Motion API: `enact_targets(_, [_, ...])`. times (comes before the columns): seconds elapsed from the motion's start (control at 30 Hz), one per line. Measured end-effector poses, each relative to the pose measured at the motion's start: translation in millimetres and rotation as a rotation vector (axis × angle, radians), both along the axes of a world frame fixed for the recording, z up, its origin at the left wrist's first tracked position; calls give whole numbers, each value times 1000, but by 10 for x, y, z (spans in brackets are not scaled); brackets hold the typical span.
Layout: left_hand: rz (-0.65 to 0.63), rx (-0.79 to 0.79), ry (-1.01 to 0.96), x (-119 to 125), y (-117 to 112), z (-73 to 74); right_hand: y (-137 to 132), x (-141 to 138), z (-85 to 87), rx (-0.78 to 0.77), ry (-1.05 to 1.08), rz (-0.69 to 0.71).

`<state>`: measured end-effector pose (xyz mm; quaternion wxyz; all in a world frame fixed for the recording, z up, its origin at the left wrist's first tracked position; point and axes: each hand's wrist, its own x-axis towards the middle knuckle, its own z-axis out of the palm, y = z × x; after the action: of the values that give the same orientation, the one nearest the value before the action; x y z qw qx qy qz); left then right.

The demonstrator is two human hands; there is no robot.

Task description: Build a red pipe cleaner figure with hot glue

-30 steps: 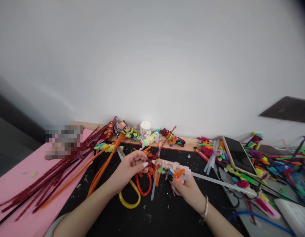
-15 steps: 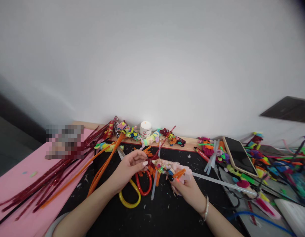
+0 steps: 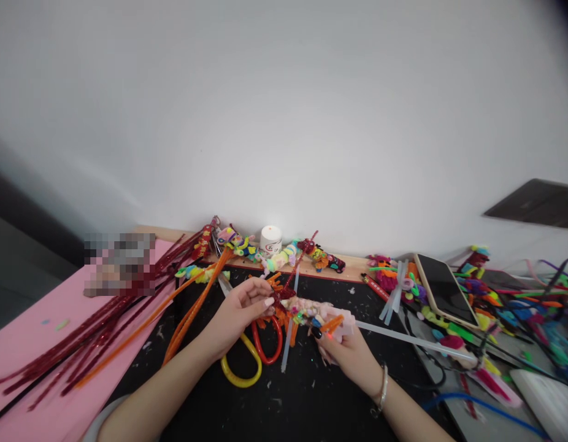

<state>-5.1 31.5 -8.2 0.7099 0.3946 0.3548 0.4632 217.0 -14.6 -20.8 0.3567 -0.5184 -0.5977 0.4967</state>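
Observation:
My left hand [image 3: 247, 307] pinches a red tinsel pipe cleaner [image 3: 292, 283], bent into a small shape at my fingertips, with its free end pointing up and away. My right hand [image 3: 351, 355] is wrapped round a pink glue gun [image 3: 345, 326], its crusted nozzle directed left at the red piece. Whether the tip touches it I cannot tell. A long clear glue stick [image 3: 408, 337] runs out of the gun's back to the right. Short orange pipe cleaner pieces [image 3: 268, 322] lie behind my fingers. Scissors with yellow and red handles [image 3: 241, 384] rest beneath my left hand.
Long red tinsel stems [image 3: 93, 328] and orange pipe cleaners [image 3: 187, 325] lie to the left. Pipe-cleaner figures [image 3: 279, 258] and a white paper cup [image 3: 271, 239] line the wall. A phone [image 3: 447, 288], a colourful pipe-cleaner heap [image 3: 518, 307] and a white device [image 3: 546, 399] are at right.
The red pipe cleaner's free end has swung from leaning right to a steeper angle. My left fingers have shifted slightly; the glue gun stays nearly in place.

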Motion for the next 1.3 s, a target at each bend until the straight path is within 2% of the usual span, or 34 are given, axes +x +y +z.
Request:
enact_targets(0.33, [-15,2,-4,4,5,0,-6,29,-63,45,-41,13])
enact_targets(0.67, [4,5,0,2,2,-21,-3,1,23,66,-103,22])
enact_targets(1.3, [15,38,59,3,7,-9,-4,20,-27,137,-141,37])
